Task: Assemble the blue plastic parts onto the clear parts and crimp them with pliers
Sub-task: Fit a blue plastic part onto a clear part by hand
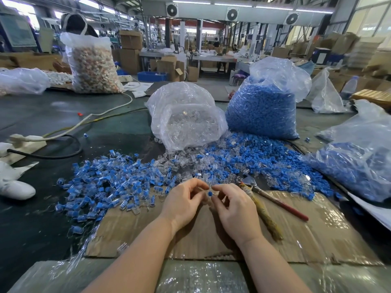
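On the left side of the counter [53,106] a big heap of finished pieces [101,182], each one blue and clear together, is lying spread out, so it looks like a lot of the work is already done. Near the middle, the left hand [183,203] is curling its fingers, and its grip seems to be pinching a small clear part, but that part is too see-through to tell for sure. Just beside it, the right hand [233,210] is pinching a little blue plastic part [209,193] in its grip, right between the two hands and above the cardboard sheet [296,240]. This one looks like it is being pushed together now, and the squeezing is not yet done. The pliers [273,199], with one red handle and one wrapped handle, are lying on the cardboard just beside the right hand, and no hand is holding them. Behind the hands, a bag of clear parts [186,117] is spilling open, and next to it a tall bag of blue parts [266,106] is standing full, with a loose blue pile [275,163] in front. So lots is left to do. On the far right another bag [359,163] is crowding the edge, and loose pieces are lying close around the pliers.
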